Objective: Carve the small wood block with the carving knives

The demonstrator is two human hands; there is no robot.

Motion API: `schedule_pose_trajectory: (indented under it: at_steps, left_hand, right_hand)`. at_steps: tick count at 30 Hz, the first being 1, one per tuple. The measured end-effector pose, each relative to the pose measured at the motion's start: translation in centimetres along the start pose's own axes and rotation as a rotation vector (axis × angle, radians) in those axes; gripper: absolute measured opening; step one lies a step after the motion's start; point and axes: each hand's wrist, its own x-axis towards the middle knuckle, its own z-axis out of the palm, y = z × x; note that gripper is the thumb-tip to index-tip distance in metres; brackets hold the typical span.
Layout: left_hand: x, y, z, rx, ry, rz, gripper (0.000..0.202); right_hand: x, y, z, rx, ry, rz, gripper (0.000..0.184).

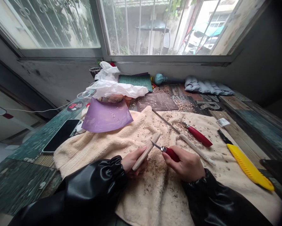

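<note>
My left hand is closed around a pale wooden stick, which points up and to the right. My right hand grips a red-handled carving knife; its short blade tip touches the stick near its upper part. Both hands are over a beige towel strewn with wood shavings. Black glossy sleeves cover both forearms.
On the towel lie a second red-handled knife, a long thin file with a white handle and a yellow-sheathed tool. A purple sheet, white plastic bag and a phone sit to the left. Grey cloth lies beneath the window.
</note>
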Motion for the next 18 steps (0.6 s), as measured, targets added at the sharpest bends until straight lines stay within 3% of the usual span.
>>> schedule_pose_trajectory:
  at_steps: [4, 9, 14, 18]
  left_hand:
    - [-0.2, 0.0, 0.0, -0.034, -0.041, -0.013, 0.045]
    - [-0.4, 0.3, 0.1, -0.077, -0.096, -0.042, 0.044]
    - [-0.5, 0.6, 0.1, -0.116, -0.198, -0.096, 0.043]
    - [-0.5, 0.6, 0.0, -0.104, -0.220, -0.115, 0.044]
  right_hand:
    - [0.3, 0.5, -0.3, -0.038, 0.057, 0.043, 0.036]
    - [0.0, -0.2, -0.4, 0.093, -0.027, -0.076, 0.035]
    - [-0.2, -0.5, -0.2, 0.039, 0.022, -0.053, 0.032]
    - [-0.3, -0.5, -0.1, 0.071, -0.042, -0.167, 0.028]
